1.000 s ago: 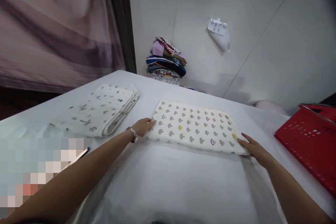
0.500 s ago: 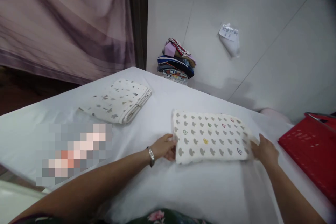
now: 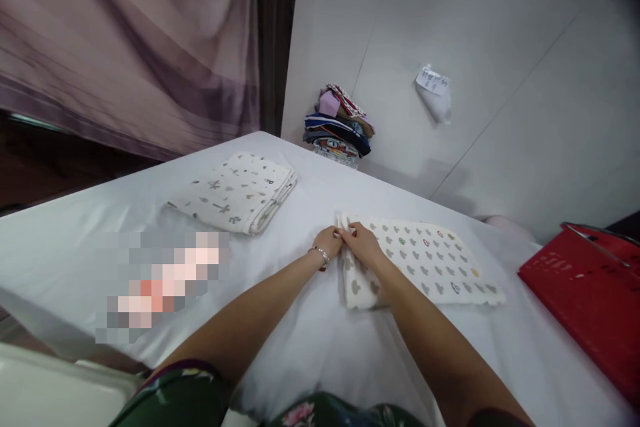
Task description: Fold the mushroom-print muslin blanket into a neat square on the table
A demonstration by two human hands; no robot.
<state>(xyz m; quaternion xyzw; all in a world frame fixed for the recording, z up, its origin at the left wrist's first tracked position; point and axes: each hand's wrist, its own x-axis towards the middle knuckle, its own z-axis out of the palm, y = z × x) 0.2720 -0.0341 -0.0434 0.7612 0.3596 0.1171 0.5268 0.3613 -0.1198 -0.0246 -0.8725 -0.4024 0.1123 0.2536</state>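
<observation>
A folded white cloth [image 3: 430,253] with rows of grey mushroom-like shapes and a few coloured ones lies flat on the white-covered table. At its left edge my two hands meet. My left hand [image 3: 327,240], with a silver bracelet at the wrist, pinches the edge from outside. Reaching over the cloth, my right hand [image 3: 363,245] has its fingers closed on the same edge, close to the left fingertips. The fingers partly hide the fold there. Farther left, apart from both hands, rests a second folded white cloth [image 3: 237,190] with small grey plant prints.
A red bag [image 3: 575,287] sits at the table's right side. Beyond the far edge, a stack of folded clothes [image 3: 340,123] and a plastic packet with a written label [image 3: 434,90] lie on the floor. A purple curtain [image 3: 150,47] hangs at upper left. Left of me is a blurred patch.
My right hand has moved left from the cloth's right end to its left edge, beside my left hand. My left hand has shifted slightly up along that edge. The view has shifted a little.
</observation>
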